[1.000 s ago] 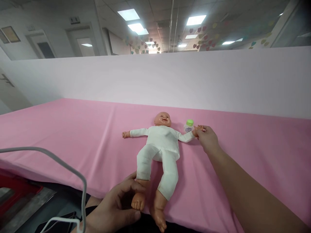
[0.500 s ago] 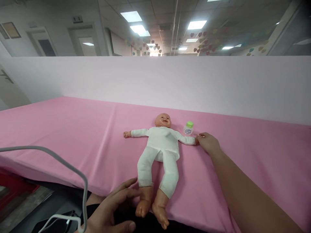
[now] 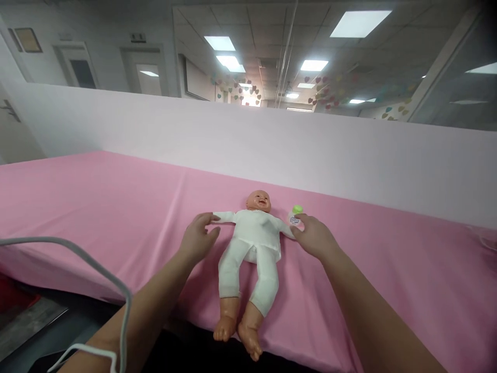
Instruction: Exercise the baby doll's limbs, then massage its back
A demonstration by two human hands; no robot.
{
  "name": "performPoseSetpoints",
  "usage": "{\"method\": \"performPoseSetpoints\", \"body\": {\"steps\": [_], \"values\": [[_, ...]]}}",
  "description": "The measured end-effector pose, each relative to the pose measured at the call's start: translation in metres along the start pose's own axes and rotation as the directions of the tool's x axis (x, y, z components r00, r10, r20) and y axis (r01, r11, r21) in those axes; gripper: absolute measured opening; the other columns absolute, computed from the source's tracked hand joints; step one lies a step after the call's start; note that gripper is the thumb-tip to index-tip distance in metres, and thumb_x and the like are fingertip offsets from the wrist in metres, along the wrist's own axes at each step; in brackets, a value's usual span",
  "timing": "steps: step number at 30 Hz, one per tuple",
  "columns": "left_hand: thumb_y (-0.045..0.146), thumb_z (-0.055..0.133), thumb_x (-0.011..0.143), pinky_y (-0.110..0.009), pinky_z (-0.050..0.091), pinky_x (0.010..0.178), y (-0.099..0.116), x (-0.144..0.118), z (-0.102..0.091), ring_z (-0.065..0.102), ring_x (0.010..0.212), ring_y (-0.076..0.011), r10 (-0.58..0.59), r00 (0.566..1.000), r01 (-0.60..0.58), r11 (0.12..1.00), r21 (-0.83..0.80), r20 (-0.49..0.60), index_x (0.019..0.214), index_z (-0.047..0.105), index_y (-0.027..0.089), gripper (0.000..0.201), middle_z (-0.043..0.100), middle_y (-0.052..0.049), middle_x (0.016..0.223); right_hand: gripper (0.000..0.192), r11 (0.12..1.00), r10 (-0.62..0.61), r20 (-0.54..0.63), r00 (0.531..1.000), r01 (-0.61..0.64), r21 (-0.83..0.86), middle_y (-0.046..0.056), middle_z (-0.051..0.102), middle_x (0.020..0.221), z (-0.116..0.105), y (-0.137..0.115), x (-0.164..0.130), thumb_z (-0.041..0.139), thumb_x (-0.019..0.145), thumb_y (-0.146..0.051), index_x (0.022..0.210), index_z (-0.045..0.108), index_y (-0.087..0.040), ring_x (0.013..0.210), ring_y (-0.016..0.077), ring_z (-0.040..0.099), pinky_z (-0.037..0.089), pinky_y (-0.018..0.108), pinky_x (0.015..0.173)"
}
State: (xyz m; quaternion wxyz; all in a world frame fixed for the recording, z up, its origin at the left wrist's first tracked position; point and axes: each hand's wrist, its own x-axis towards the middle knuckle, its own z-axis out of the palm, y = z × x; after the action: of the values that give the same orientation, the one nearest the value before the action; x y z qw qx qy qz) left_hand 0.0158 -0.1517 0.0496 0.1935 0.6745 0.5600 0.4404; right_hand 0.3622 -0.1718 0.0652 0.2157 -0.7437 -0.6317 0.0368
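Note:
A baby doll [image 3: 252, 248] in a white suit lies face up on the pink sheet [image 3: 97, 207], feet hanging past the near edge. My left hand [image 3: 198, 238] rests on the doll's arm at its left side, fingers spread. My right hand [image 3: 314, 237] covers the doll's other arm and hand; whether it grips it I cannot tell. A small bottle with a green cap [image 3: 295, 214] stands just beyond my right hand's fingers, beside the doll's shoulder.
A pale partition wall [image 3: 349, 150] runs along the far side of the pink surface. A white cable [image 3: 116, 290] loops at the lower left, close to my left forearm. The floor shows dark below the near edge.
My left hand left the doll's feet and moved up to its left arm. My right hand slid inward along the other arm. The doll's arms now lie closer to its body.

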Motion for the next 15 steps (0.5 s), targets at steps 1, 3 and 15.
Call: {"method": "performPoseSetpoints", "body": {"steps": [1,3,15], "values": [[0.025,0.06,0.085,-0.039,0.054,0.095,-0.002,0.019,0.005,0.066,0.116,-0.0278,-0.013,1.0,0.011,0.997,0.073,0.024,0.113,0.071,0.023,0.03,0.068,-0.01,0.13,0.051,0.998,-0.059,0.005,0.998,0.059,0.029,0.013,0.064,0.141,-0.002,-0.01,-0.013,0.053,0.098,-0.041,0.145,0.057,-0.022,0.122,0.0314,0.065,0.052,0.042,0.098],[0.024,0.06,0.083,-0.039,0.054,0.093,-0.008,0.05,0.011,0.065,0.119,-0.0293,-0.081,0.995,0.071,0.983,0.168,0.051,0.123,0.069,0.024,0.041,0.062,-0.011,0.142,0.045,0.983,-0.168,0.005,0.986,0.167,0.082,0.011,0.064,0.142,-0.002,-0.025,-0.043,0.051,0.1,-0.042,0.14,0.061,-0.023,0.118,0.0294,0.067,0.052,0.044,0.1],[0.047,0.085,0.066,-0.042,0.048,0.102,-0.082,0.095,0.011,0.054,0.137,-0.0416,-0.175,0.961,0.092,0.931,0.352,0.212,0.153,0.048,0.021,0.098,0.055,-0.02,0.153,0.109,0.773,-0.619,-0.101,0.779,0.627,0.097,0.014,0.037,0.167,0.065,-0.037,-0.185,0.09,0.058,-0.072,0.153,0.051,-0.035,0.148,0.0543,0.037,0.03,0.079,0.115]]}}
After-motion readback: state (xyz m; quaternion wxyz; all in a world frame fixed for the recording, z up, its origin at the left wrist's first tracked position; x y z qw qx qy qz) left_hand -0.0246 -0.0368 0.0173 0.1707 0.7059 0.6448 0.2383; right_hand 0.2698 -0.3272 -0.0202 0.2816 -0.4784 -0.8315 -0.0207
